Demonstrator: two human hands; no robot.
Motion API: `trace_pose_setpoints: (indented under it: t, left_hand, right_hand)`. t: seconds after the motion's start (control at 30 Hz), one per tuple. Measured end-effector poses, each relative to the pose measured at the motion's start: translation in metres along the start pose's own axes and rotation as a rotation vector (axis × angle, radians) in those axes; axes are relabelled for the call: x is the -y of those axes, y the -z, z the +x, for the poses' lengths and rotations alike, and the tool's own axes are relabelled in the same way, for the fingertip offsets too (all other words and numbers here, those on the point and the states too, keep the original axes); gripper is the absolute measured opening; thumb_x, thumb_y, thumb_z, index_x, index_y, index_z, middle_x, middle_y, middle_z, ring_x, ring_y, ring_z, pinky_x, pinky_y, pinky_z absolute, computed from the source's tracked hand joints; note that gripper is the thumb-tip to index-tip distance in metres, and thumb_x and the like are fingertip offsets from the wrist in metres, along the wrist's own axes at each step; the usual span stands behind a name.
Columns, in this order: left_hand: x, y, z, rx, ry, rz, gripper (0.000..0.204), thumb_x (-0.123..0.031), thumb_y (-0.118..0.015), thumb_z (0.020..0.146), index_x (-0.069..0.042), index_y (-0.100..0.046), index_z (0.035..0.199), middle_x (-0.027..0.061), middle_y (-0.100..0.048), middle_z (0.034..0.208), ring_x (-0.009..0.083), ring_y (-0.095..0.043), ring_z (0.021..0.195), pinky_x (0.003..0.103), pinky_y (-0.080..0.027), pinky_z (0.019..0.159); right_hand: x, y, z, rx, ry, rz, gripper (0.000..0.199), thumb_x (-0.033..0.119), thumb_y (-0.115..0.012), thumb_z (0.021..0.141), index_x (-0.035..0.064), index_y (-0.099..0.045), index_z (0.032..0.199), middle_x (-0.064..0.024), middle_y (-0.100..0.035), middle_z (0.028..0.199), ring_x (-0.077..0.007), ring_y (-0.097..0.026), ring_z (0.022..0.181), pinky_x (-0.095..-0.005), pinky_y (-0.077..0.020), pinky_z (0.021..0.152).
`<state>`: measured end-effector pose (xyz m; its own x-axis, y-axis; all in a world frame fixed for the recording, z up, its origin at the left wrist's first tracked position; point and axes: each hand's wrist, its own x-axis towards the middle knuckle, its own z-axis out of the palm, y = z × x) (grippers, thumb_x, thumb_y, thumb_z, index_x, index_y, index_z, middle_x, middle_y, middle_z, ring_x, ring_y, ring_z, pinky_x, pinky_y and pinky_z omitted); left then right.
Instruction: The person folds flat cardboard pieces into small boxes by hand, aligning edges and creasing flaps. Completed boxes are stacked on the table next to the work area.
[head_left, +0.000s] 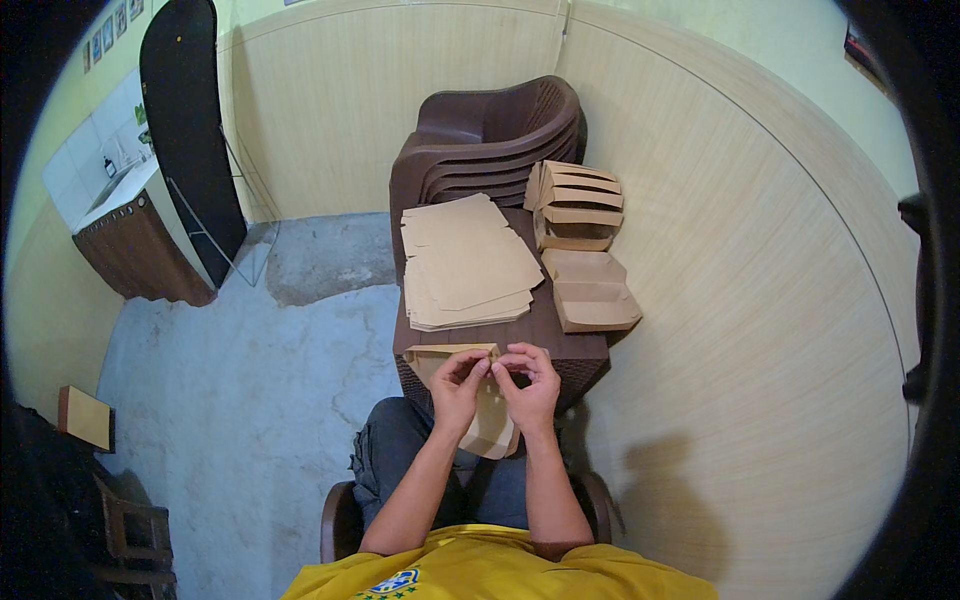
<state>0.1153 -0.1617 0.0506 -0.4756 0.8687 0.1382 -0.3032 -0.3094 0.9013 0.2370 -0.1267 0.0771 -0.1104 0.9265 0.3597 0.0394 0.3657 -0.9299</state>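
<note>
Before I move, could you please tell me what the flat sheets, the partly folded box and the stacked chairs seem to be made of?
Flat sheets: probably thin cardboard, matt brown, with crisp notched edges.
Partly folded box: apparently similar board, matt tan, showing creased folds.
Stacked chairs: likely moulded plastic, brown with slight sheen, judging by smooth rounded arms.

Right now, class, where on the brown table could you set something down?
A small bare table patch at the near right corner, bordered by the flat sheets, open box and right hand. Crowded: under those sheets and around the left hand.
</note>
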Motion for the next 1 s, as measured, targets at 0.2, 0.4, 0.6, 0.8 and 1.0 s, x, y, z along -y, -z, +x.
trace_pose_setpoints:
  t: [0.2, 0.4, 0.6, 0.8, 1.0]
  left_hand:
    - [0.016, -0.005, -0.004, -0.09, 0.011, -0.2, 0.042, 0.002, -0.073, 0.101, -0.004, -0.059, 0.141, 0.0096, -0.073, 0.116, 0.0141, -0.07, 0.102, 0.028, -0.057, 0.09]
    - [0.025, -0.008, -0.007, -0.167, 0.206, -0.327, 0.032, 0.0, -0.072, 0.103, -0.004, -0.063, 0.133, 0.0074, -0.073, 0.111, 0.0122, -0.069, 0.099, 0.026, -0.056, 0.088]
    - [0.017, -0.006, -0.004, -0.108, 0.177, -0.231, 0.015, -0.003, -0.073, 0.103, 0.0, -0.072, 0.118, 0.0036, -0.073, 0.107, 0.0108, -0.067, 0.097, 0.026, -0.056, 0.086]
    - [0.013, -0.012, -0.005, -0.136, 0.189, -0.283, 0.015, -0.003, -0.073, 0.103, 0.0, -0.072, 0.117, 0.0049, -0.072, 0.11, 0.0118, -0.067, 0.096, 0.026, -0.057, 0.082]
    - [0.014, -0.014, -0.006, -0.164, 0.188, -0.257, 0.016, -0.005, -0.07, 0.105, 0.0, -0.069, 0.12, 0.0058, -0.07, 0.11, 0.0141, -0.068, 0.098, 0.028, -0.058, 0.079]
  right_hand:
    - [-0.007, -0.004, -0.002, 0.022, -0.121, 0.178, 0.026, -0.004, -0.083, 0.092, -0.0034, -0.071, 0.115, -0.0079, -0.074, 0.108, -0.0145, -0.072, 0.098, -0.0301, -0.06, 0.091]
    - [-0.006, -0.013, -0.009, -0.049, -0.03, 0.125, 0.016, 0.003, -0.084, 0.092, -0.0014, -0.079, 0.107, -0.0121, -0.072, 0.112, -0.0201, -0.072, 0.105, -0.0324, -0.0599, 0.091]
    - [0.003, -0.014, -0.008, -0.107, 0.169, -0.126, 0.014, 0.003, -0.081, 0.093, 0.0007, -0.08, 0.107, -0.0101, -0.067, 0.112, -0.0205, -0.066, 0.104, -0.0331, -0.0567, 0.091]
    - [0.019, -0.015, -0.005, -0.077, 0.247, -0.207, 0.015, 0.006, -0.082, 0.092, 0.0021, -0.082, 0.107, -0.0131, -0.068, 0.112, -0.026, -0.069, 0.102, -0.0365, -0.0565, 0.09]
    - [0.02, -0.015, -0.007, -0.013, 0.24, -0.174, 0.021, 0.0, -0.078, 0.092, 0.0023, -0.082, 0.113, -0.014, -0.07, 0.118, -0.0245, -0.071, 0.105, -0.0362, -0.0587, 0.092]
